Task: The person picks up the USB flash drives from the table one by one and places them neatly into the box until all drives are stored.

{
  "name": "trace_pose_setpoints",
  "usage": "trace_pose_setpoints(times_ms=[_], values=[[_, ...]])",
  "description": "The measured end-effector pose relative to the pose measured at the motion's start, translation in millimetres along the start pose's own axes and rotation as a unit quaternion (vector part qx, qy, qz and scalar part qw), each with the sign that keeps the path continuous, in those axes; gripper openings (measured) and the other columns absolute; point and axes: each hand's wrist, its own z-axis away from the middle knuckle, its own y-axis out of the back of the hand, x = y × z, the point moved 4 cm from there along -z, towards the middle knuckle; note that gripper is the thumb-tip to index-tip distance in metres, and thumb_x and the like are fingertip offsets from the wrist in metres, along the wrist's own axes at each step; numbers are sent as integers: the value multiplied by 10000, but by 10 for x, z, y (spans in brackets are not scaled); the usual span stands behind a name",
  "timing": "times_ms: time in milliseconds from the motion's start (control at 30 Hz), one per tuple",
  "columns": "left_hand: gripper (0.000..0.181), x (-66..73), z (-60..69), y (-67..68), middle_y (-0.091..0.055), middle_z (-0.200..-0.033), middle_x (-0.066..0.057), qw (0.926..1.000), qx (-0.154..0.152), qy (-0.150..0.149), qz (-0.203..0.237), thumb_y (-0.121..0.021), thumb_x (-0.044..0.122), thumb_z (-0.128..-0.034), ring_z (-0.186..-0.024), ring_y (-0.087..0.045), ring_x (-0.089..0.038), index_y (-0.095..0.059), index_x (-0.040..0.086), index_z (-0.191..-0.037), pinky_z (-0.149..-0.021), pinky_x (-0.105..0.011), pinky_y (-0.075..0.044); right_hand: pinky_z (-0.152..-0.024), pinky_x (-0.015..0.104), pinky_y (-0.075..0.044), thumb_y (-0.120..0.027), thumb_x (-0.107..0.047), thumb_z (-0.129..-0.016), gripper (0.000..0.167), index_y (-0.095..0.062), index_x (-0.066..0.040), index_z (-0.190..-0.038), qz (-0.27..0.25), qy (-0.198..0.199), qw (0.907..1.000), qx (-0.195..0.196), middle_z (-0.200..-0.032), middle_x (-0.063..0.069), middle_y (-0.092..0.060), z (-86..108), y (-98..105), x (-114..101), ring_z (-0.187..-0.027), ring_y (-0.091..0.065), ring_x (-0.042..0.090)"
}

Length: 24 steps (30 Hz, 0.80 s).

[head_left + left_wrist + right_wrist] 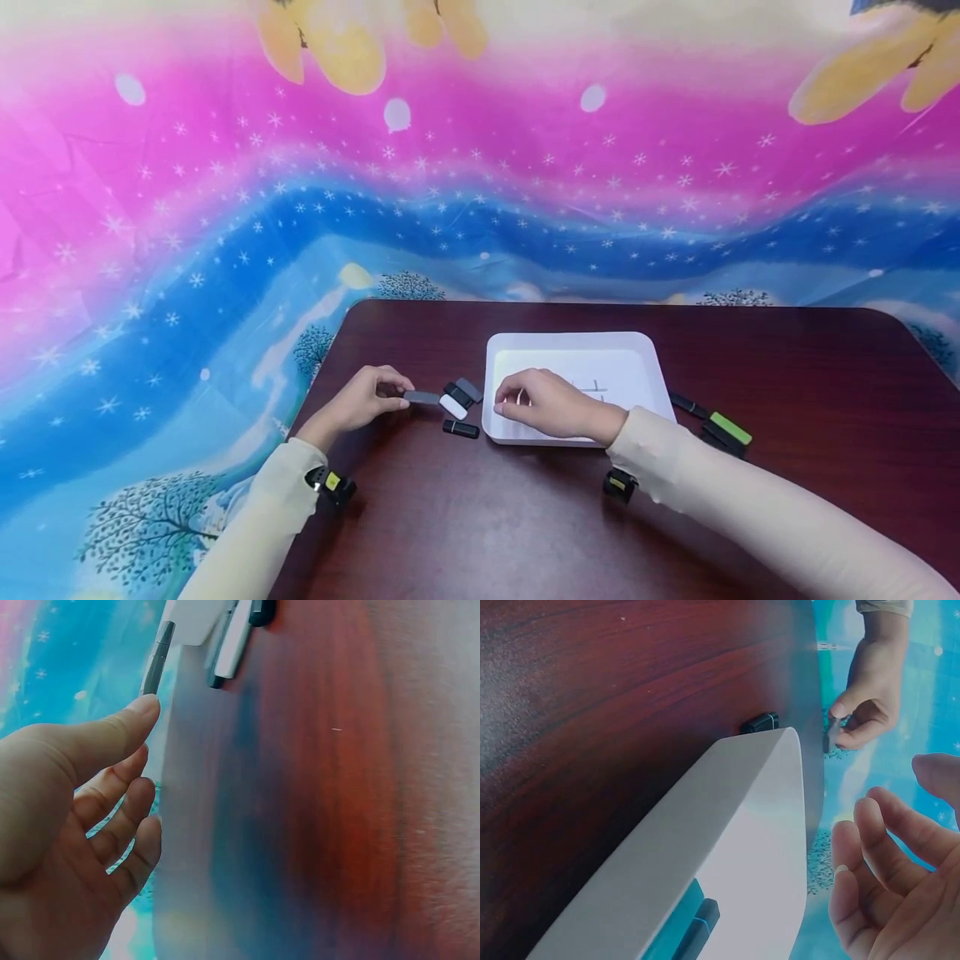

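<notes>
At the left of the table, my left hand (360, 402) pinches a slim grey USB stick (422, 398) between thumb and fingertips. In the left wrist view, the USB stick (157, 660) points away from the thumb, seen edge-on. Close to it lie a white USB stick (453, 407), a black one (461, 429), and further dark and grey ones (468, 389). My right hand (553, 404) is over the white tray (495, 354), its fingers loosely bent. In the right wrist view, that hand (900, 877) holds nothing, thumb and fingers apart.
Right of the tray lie a green-and-black piece (730, 428) and a black stick (688, 406). Dark lines mark the tray floor. Inside the tray's wall, the right wrist view shows a dark piece (699, 928) beside something teal. A patterned cloth (480, 167) hangs behind the brown table (465, 517).
</notes>
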Motion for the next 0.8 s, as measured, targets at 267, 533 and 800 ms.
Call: trace_pose_setpoints(times_ms=[267, 533, 800], values=[[166, 91, -10, 107, -707, -1053, -67, 9999, 39, 42, -106, -763, 88, -893, -934, -610, -185, -769, 113, -1057, -813, -302, -546, -667, 220, -461, -644, -206, -970, 135, -748, -123, -995, 47, 174, 9998, 109, -840, -47, -675, -51, 79, -61, -720, -574, 86], [163, 187, -51, 187, -709, -1017, -92, 9999, 92, 87, -73, -756, 93, -901, -849, -605, -165, -767, 82, -1063, -762, -295, -539, -690, 233, -473, -639, -217, -973, 147, -749, -131, -1019, 80, 94, 9998, 135, -865, -53, -686, -59, 139, -90, -754, -578, 80], [166, 329, -108, 276, -707, -999, -94, 9996, 205, -45, -194, -765, 85, -891, -822, -583, -171, -765, 76, -1056, -716, -268, -518, -702, 248, -481, -633, -221, -985, 152, -748, -136, -1038, 23, -4, 10000, 79, -889, -50, -688, -45, 182, -94, -785, -585, 89]])
